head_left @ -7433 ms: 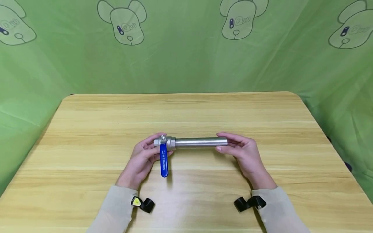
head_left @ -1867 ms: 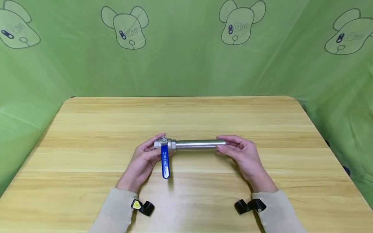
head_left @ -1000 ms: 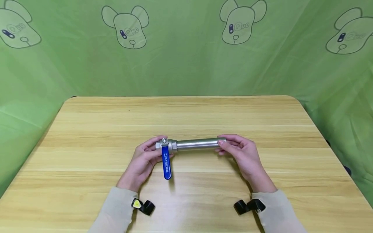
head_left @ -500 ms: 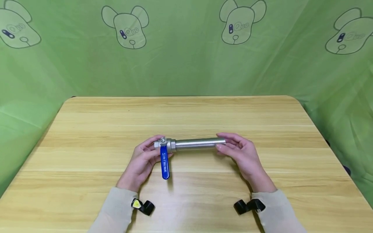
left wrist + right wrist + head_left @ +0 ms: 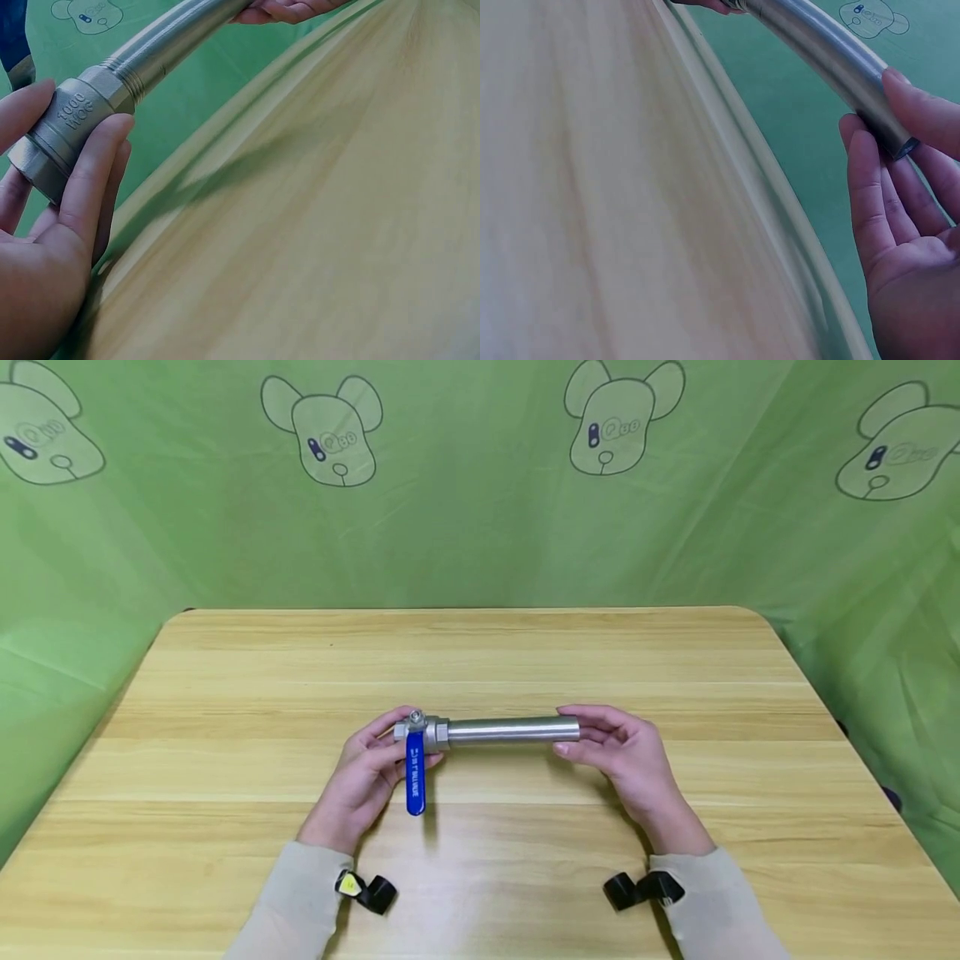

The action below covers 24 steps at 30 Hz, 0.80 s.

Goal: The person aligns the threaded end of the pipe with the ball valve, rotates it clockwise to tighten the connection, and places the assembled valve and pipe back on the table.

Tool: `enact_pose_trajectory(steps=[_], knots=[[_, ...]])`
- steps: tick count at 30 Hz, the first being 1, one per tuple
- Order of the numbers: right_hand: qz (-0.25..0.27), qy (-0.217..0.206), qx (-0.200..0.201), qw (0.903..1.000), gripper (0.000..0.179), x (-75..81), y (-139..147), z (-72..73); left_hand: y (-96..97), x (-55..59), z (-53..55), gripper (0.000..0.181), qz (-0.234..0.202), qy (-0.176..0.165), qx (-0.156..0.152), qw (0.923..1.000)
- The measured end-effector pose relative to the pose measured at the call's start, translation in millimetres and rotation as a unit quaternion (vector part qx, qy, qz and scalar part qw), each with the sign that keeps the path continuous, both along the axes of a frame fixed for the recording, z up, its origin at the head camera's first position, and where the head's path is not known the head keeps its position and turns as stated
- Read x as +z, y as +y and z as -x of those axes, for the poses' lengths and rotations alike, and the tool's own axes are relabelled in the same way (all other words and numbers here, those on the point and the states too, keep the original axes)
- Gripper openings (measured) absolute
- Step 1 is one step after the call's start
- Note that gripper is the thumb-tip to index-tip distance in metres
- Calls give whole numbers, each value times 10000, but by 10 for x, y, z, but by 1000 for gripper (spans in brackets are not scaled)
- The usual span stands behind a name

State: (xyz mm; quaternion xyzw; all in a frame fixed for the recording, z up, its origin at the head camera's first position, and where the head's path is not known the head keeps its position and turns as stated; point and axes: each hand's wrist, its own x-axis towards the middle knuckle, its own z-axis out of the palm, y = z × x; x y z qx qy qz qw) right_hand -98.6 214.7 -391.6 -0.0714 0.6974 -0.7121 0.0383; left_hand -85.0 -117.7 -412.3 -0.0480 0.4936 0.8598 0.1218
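The left hand (image 5: 367, 768) is grasping the ball valve (image 5: 417, 731), its thumb and fingers curling round the hexagonal body, as the left wrist view shows with the fingers (image 5: 90, 187) wrapping the stamped metal end. The right hand (image 5: 626, 752) is holding the far end of the steel pipe (image 5: 513, 728), thumb and fingers pinching it from both sides; in the right wrist view the fingertips (image 5: 866, 165) are lying against the pipe's open end. Valve and pipe are joined in 1 straight piece, lying level from 9 o'clock to 3 o'clock between the 2 hands, near the middle of the tabletop (image 5: 225, 693); whether it is touching the wood or hanging just above it, I cannot tell. The blue lever handle (image 5: 415, 774) is pointing toward 6 o'clock from the valve. Beige sleeves (image 5: 300, 902) are covering both forearms. A green cloth backdrop (image 5: 480, 510) printed with cartoon animal heads is standing at 12 o'clock beyond the tabletop.
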Motion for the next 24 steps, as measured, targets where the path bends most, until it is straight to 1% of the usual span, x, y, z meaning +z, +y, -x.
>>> enact_pose_trajectory(steps=[6,10,13,19,24], knots=[[-74,-133,-150,9998,37,9,-24,-6,-7,-14,9,46,64,3,-81,9999],[33,-148,-43,9999,33,-10,-17,4,-8,-12,10,46,56,22,-101,9999],[60,-166,37,9998,26,-29,0,9,-10,-14,11,46,40,38,-130,9999],[-124,-223,20,9997,18,-34,-1,9,-6,-16,13,46,58,57,-119,9999],[-269,-418,-60,9987,11,-25,-11,14,-2,-14,11,46,90,70,-126,9999]])
